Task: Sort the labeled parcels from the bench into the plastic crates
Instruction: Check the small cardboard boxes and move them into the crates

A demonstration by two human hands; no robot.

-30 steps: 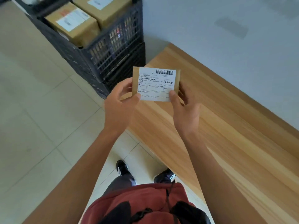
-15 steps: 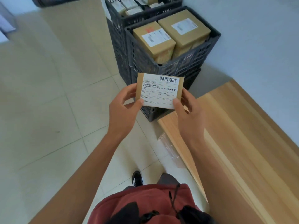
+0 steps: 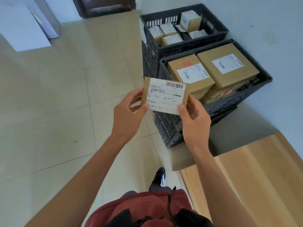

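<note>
A small brown parcel [image 3: 164, 95] with a white barcode label is held up between both hands, label facing me. My left hand [image 3: 128, 115] pinches its left edge and my right hand [image 3: 195, 119] pinches its lower right corner. Just behind the parcel stands the near dark plastic crate [image 3: 237, 102], stacked on another, holding two large labeled boxes [image 3: 227, 68]. Behind that, the far crate [image 3: 164, 51] holds several small labeled parcels. The wooden bench [image 3: 255, 177] lies at the lower right.
Pale floor tiles [image 3: 65, 95] spread out to the left. A light blue wall [image 3: 262, 22] runs behind the crates and bench. A dark door base [image 3: 106, 7] sits at the top. My shoe [image 3: 158, 176] stands beside the bench corner.
I have turned and stepped left from the bench toward the crates. The parcel stays in both hands and now hangs in front of the near crate. The far crate has come into view.
</note>
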